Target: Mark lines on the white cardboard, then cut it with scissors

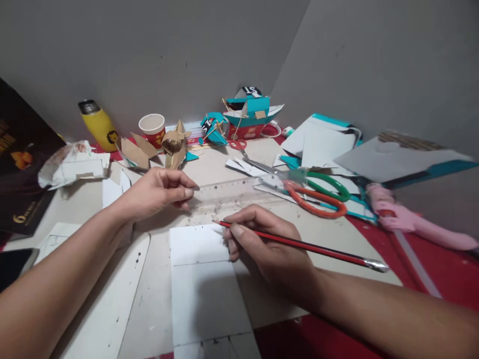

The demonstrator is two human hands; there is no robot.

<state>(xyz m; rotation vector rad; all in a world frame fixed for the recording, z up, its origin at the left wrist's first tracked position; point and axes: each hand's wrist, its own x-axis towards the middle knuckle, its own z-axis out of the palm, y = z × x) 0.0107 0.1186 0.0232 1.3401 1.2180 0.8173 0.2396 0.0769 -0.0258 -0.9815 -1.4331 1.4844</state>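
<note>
My right hand [262, 244] is closed round a red pencil [318, 248]. The pencil's tip rests at the top right corner of a white card strip [202, 289] that lies on a grey board [157, 299]. My left hand [159, 192] is pinched on the left end of a clear plastic ruler [232, 194] that lies across the board just beyond the strip. A faint pencil line crosses the white strip below its top edge.
Green-handled scissors [325, 180] and orange-handled scissors [318, 202] lie to the right beside a pink glue gun [404, 219]. At the back stand a paper cup [152, 128], a yellow bottle [98, 125], cardboard scraps and a teal paper boat [250, 117]. A dark book [22, 164] lies left.
</note>
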